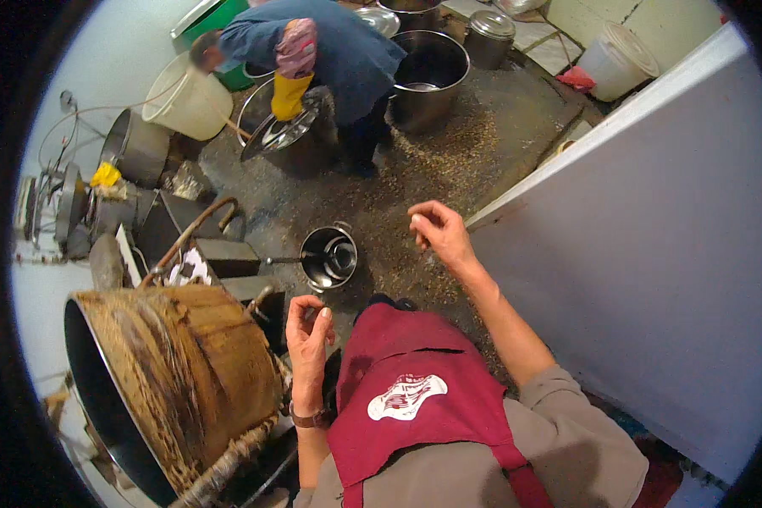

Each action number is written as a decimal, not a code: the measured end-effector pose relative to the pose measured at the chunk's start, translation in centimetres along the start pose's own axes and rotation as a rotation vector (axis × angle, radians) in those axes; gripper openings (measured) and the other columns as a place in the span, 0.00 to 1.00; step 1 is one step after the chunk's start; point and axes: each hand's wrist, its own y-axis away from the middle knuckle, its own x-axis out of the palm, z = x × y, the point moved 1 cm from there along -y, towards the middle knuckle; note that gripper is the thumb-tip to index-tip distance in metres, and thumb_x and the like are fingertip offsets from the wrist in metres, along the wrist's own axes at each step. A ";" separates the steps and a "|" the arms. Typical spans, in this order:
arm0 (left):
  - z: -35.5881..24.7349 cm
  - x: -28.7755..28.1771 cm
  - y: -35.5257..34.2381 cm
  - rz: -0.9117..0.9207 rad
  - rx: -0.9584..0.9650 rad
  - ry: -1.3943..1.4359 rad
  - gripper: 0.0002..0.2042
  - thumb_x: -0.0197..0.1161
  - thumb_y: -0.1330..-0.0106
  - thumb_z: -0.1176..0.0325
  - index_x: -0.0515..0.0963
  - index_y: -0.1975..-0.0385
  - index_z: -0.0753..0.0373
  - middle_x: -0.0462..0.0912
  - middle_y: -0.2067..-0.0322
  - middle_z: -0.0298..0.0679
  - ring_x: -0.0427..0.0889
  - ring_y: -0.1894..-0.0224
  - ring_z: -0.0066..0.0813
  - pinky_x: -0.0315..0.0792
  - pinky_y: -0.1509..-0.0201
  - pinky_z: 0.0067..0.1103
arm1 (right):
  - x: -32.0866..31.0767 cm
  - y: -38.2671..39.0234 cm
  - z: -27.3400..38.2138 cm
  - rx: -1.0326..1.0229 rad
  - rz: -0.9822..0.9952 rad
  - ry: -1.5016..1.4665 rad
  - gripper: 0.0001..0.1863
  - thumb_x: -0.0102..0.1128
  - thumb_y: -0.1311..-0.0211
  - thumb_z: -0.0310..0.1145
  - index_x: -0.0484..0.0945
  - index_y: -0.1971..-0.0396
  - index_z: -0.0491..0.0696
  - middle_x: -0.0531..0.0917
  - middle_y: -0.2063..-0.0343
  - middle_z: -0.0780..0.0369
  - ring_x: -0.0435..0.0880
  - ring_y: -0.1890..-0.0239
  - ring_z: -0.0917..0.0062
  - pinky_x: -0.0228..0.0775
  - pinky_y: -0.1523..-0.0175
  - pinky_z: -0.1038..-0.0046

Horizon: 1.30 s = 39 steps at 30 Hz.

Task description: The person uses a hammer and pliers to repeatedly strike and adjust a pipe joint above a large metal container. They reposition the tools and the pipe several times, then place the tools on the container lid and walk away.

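My left hand (pixel 310 335) hovers beside the red apron, its fingers loosely bent and nothing in them. Farther forward and to the right, my right hand (pixel 445 237) is raised in the air, also empty, with curled fingers a little apart. Neither hand touches anything. On the wet floor beyond my left hand stands a shiny steel pot (pixel 313 275) with side loop handles. A rod-like handle (pixel 284 260) sticks out at its left, and a rounded metal piece (pixel 342 256) shows inside it. My red apron (pixel 423 356) fills the lower middle.
A large tilted drum (pixel 186 372) with brown crust stands at left. At right rises a pale partition (pixel 652 229). Ahead, a person (pixel 330 51) in yellow gloves bends over a big metal vessel (pixel 284 135). Large pots (pixel 430 106), white tubs (pixel 190 102) and scattered bits lie around.
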 end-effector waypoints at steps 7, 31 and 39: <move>-3.2 8.2 -16.5 0.295 -0.040 -0.010 0.08 0.65 0.24 0.74 0.73 0.52 0.58 0.72 0.66 0.24 0.69 0.67 0.09 0.64 0.68 0.12 | -6.2 -19.9 -0.3 0.027 -0.429 -0.110 0.13 0.65 0.25 0.31 0.81 0.46 0.43 0.85 0.65 0.64 0.83 0.71 0.83 0.77 0.69 0.77; -19.9 45.6 -67.1 0.669 -0.044 -0.353 0.03 0.62 0.22 0.73 0.75 0.57 0.59 0.73 0.74 0.27 0.69 0.75 0.14 0.65 0.71 0.16 | -60.8 -39.2 6.4 0.084 -1.186 -0.305 0.08 0.64 0.29 0.31 0.83 0.54 0.48 0.84 0.71 0.66 0.83 0.73 0.81 0.78 0.70 0.75; -17.1 55.5 -84.6 0.577 -0.102 -0.442 0.03 0.63 0.22 0.72 0.75 0.59 0.58 0.73 0.75 0.28 0.69 0.79 0.14 0.65 0.78 0.16 | -67.8 -45.7 7.8 0.206 -1.094 -0.352 0.09 0.65 0.24 0.38 0.82 0.57 0.48 0.84 0.71 0.65 0.83 0.75 0.81 0.75 0.72 0.75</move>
